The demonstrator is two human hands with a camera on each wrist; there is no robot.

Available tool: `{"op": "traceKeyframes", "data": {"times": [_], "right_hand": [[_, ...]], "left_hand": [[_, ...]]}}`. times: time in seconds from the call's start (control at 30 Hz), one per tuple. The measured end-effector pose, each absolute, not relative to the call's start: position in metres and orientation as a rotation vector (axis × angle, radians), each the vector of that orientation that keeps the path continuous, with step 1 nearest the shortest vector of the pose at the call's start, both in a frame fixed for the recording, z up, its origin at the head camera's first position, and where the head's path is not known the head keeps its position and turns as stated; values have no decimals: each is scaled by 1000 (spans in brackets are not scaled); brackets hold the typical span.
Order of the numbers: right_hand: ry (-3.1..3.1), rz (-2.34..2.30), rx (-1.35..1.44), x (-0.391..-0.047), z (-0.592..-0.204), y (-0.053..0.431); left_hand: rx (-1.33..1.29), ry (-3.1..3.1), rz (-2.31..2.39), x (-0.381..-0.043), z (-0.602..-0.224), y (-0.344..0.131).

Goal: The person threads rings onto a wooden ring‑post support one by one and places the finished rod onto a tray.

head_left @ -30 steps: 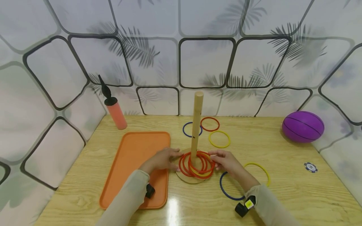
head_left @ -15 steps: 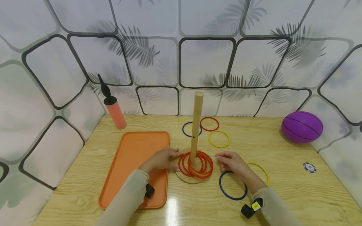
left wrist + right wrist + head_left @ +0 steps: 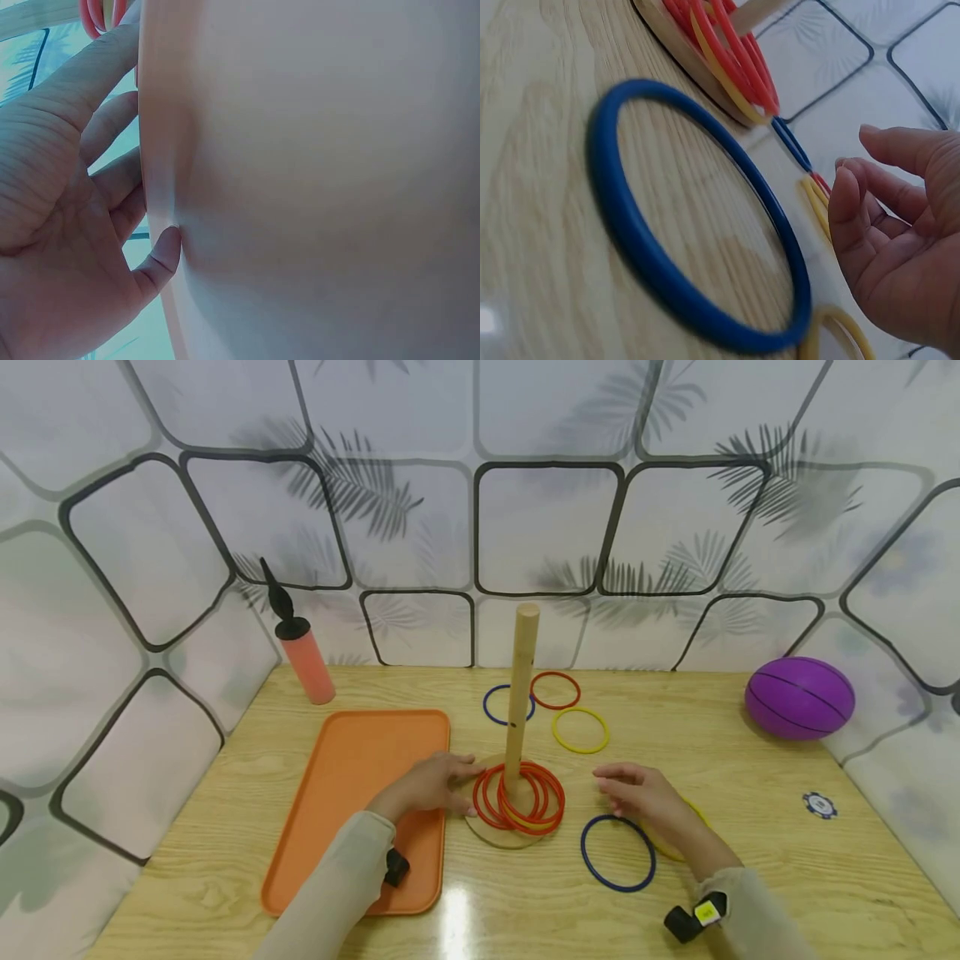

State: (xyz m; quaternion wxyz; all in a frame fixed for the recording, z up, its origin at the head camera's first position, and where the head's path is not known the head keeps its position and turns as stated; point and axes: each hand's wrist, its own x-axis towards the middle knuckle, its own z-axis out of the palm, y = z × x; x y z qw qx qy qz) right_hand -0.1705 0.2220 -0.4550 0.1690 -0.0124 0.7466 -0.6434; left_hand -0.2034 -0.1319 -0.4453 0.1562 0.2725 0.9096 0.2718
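A wooden peg (image 3: 521,693) stands upright on a round base (image 3: 495,837), with several red rings (image 3: 558,785) and a yellow one lying around its foot. My left hand (image 3: 431,787) reaches over the right edge of the orange tray (image 3: 360,793), its thumb and fingertips at the left side of the base. In the left wrist view the tray's underside or wall fills most of the picture. My right hand (image 3: 645,797) hovers to the right of the base, fingers loosely bent and holding nothing. Just below it a blue ring (image 3: 697,307) lies flat, and a yellow ring (image 3: 696,810) is partly hidden beneath the wrist.
Behind the peg lie a blue ring (image 3: 491,714), a red ring (image 3: 557,707) and a yellow ring (image 3: 581,750). A pink hand pump (image 3: 308,670) stands at the back left. A purple ball (image 3: 799,698) and a poker chip (image 3: 820,805) are on the right.
My right hand has drawn away from the rings at the peg toward the right, uncovering the whole blue ring. My left hand has stayed at the base.
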Motion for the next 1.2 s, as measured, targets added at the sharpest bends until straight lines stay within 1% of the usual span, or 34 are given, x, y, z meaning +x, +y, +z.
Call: {"op": "traceKeyframes", "data": {"times": [0.17, 0.43, 0.63, 0.77, 0.93, 1.2], "right_hand": [[2224, -1750, -104, -167, -450, 246], [2352, -1676, -110, -157, -446, 285], [2422, -1624, -181, -152, -450, 314], [2447, -1588, -155, -149, -455, 330], [2457, -1549, -85, -147, -459, 341], [2556, -1465, -117, -152, -467, 344]], "left_hand": [[779, 2607, 768, -204, -447, -131], [763, 2592, 799, -205, -447, -132], [818, 2602, 797, -202, -445, -133], [812, 2602, 791, -204, -446, -133], [776, 2586, 797, -206, -448, -133], [763, 2577, 803, -205, -446, -132]]}}
